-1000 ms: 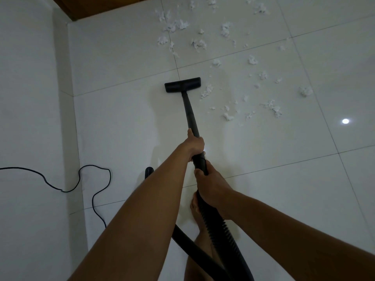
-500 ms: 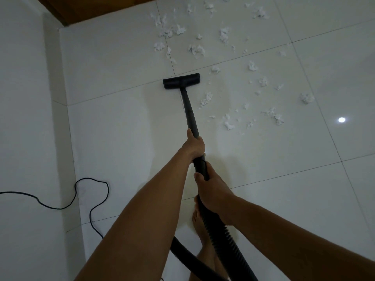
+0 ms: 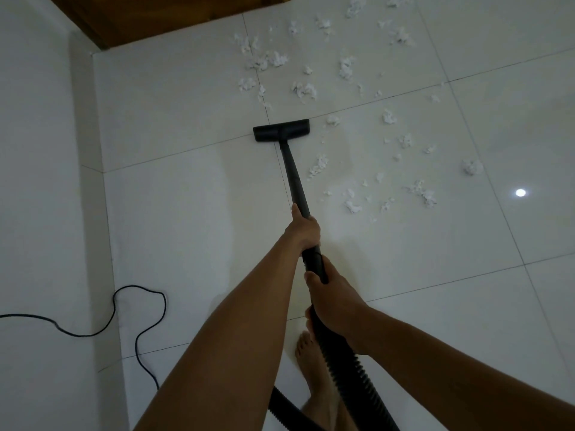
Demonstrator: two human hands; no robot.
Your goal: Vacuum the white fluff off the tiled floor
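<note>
In the head view, the black flat-headed vacuum nozzle (image 3: 281, 129) sits flat on the glossy white tiled floor (image 3: 186, 197) at centre frame, across a grout line. It lies at the left edge of the scattered white fluff (image 3: 345, 66), which spreads over the upper right of the frame. One tuft lies just beside the nozzle's right end.

The left hand (image 3: 305, 228) is wrapped around the rigid black wand (image 3: 294, 178) at its lower end, likely to steer. The right hand (image 3: 329, 293) grips lower in the frame, where the wand meets the ribbed black hose (image 3: 351, 368). That two-handed hold looks suited to pushing the head out at arm's length while keeping it flat. The hose trails back past a bare foot (image 3: 311, 362) toward the bottom edge.

By count there is one nozzle, one wand, one hose and two hands. One thin black power cord (image 3: 137, 306) loops at lower left, clear of the sweep, and one brown wooden panel (image 3: 171, 17) shows at upper left. The fluff runs to well over twenty tufts, too small and scattered for an exact count. Judging by this spread, most of the vacuuming is not yet done.
</note>
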